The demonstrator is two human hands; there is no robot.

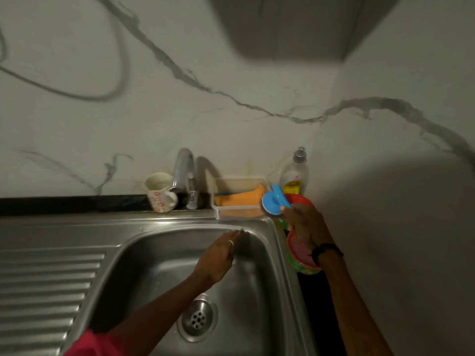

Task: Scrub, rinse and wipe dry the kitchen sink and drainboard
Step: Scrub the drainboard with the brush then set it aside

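Sink (267, 253) fills the lower centre, drainboard (46, 283) at nine o'clock. Left hand (218, 258) reaches over the basin, fingers straight and together. Right hand (305, 224), at three o'clock, pinches a blue-handled scrubber (273, 201).

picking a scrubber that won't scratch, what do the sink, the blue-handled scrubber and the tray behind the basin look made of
Sink: looks like brushed stainless steel, grey with soft glints and a pressed ribbed drainboard.
Blue-handled scrubber: glossy moulded plastic handle; the dark pad under it may be metal wool, too blurred to tell.
Tray: clear plastic, orange cloth showing through.
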